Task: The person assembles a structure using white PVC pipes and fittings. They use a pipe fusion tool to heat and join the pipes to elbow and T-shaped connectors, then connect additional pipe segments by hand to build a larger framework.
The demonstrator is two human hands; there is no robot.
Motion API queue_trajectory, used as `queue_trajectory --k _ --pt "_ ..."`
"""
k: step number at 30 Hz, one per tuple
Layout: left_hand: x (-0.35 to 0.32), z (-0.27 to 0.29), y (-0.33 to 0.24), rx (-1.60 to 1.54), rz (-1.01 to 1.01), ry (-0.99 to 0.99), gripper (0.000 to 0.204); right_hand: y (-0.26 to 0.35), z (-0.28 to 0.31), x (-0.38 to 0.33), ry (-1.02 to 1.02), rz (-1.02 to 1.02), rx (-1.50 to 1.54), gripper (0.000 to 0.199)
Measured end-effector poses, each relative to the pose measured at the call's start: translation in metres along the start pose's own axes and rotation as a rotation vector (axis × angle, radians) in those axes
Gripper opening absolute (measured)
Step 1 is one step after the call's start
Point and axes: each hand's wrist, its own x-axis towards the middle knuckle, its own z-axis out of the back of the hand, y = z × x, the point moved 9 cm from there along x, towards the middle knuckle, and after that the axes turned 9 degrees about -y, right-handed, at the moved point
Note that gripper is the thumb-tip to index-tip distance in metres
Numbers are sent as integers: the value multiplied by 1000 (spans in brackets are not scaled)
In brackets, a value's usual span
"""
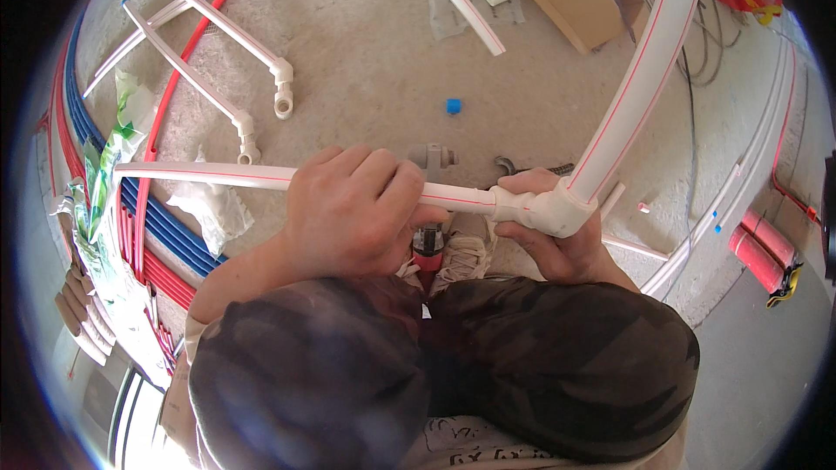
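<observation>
Holding a white pipe (218, 176) and its elbow (557, 209) over the knees, above a concrete floor (383, 78).

Left hand (353, 209) has its fingers clamped round the straight run, palm down, just left of the joint; right hand (557, 239) cups the elbow from below, fingers closed on it, where a second pipe (644, 78) curves up and away. Looks like light, stiff plastic, a bit slick and springy over that length, so gripping close to the joint seems smartest.
</observation>
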Motion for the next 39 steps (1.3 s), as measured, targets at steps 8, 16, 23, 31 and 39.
queue_trajectory --k 8,16,23,31,39 --pt "-2 -4 1 12 -20 33 30 0 -1 -1 -18 8 22 41" --pt "-5 -3 -3 -45 -14 26 32 -2 -7 -1 36 1 17 38" --pt "-3 -5 -6 -54 1 32 30 -1 -7 -4 -37 -17 163 40" --pt "-1 -2 -12 -62 -30 -15 30 6 -9 -7 -34 151 132 44" --pt "-3 0 -16 -32 -49 -36 31 11 -15 -10 12 239 154 47"
